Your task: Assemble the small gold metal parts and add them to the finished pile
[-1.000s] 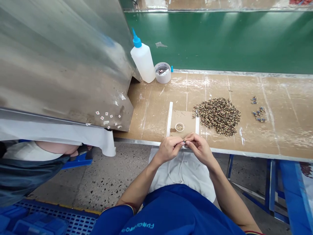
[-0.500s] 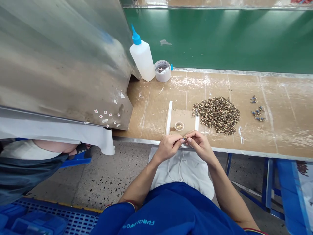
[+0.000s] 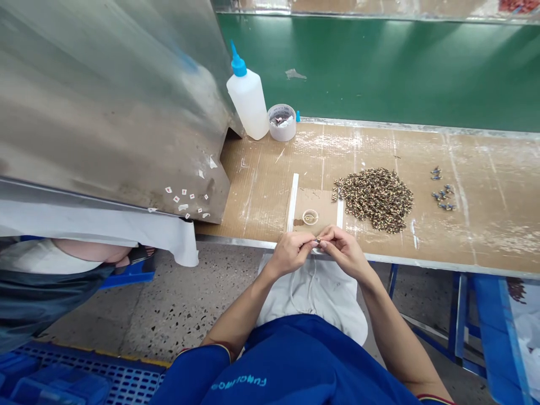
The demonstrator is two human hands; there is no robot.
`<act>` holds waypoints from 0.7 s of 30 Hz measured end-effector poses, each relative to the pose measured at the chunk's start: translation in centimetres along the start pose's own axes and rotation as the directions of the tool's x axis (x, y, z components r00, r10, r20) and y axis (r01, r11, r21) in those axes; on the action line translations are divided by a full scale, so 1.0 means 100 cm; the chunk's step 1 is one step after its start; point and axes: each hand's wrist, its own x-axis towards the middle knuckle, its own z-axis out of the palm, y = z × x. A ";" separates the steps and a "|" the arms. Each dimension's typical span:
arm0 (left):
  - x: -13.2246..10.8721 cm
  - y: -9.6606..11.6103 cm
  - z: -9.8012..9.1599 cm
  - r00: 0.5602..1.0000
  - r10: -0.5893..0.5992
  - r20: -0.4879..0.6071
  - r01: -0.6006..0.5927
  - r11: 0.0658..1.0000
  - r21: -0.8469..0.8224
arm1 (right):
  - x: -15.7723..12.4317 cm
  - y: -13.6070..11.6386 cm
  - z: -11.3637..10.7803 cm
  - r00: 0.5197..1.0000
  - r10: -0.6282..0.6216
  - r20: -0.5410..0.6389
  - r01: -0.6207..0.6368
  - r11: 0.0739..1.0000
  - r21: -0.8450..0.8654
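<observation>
Head view: left hand [image 3: 290, 254] and right hand [image 3: 343, 253] both grip a small metallic piece [image 3: 317, 241], too small to identify, between the fingertips, just over the workbench edge [image 3: 253, 244], beside a cardboard pad [image 3: 320, 202] and near a heap of mottled beads [image 3: 374, 200].

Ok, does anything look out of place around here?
Yes: small white paper scraps with red marks are scattered and stuck on the lower corner of the steel panel; they look like stray leftover labels. Nothing else stands out.
</observation>
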 end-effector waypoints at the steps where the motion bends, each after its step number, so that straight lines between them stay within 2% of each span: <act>1: 0.000 0.000 0.000 1.000 -0.003 0.002 0.003 1.000 0.005 | 0.000 0.000 0.000 1.000 -0.002 0.001 0.002 1.000 0.001; 10: 0.001 0.001 0.003 0.999 -0.023 -0.037 0.023 1.000 -0.006 | -0.001 0.006 0.005 0.993 0.046 -0.107 -0.044 0.999 0.020; 15: 0.005 0.008 0.003 0.991 -0.090 -0.102 0.072 0.982 -0.172 | 0.000 0.006 0.006 0.982 0.053 -0.183 -0.045 0.998 0.048; 18: -0.010 0.011 -0.005 0.979 -0.130 -0.160 0.070 0.939 -0.336 | -0.008 0.003 -0.003 0.968 0.036 -0.247 -0.031 0.999 0.023; 20: -0.033 0.011 -0.020 0.958 -0.177 -0.225 0.077 0.916 -0.393 | -0.017 0.000 -0.022 0.943 -0.012 -0.332 -0.007 0.998 -0.057; 21: -0.048 0.011 -0.031 0.937 -0.209 -0.280 0.089 0.917 -0.389 | -0.022 -0.001 -0.038 0.916 -0.052 -0.398 0.005 0.993 -0.119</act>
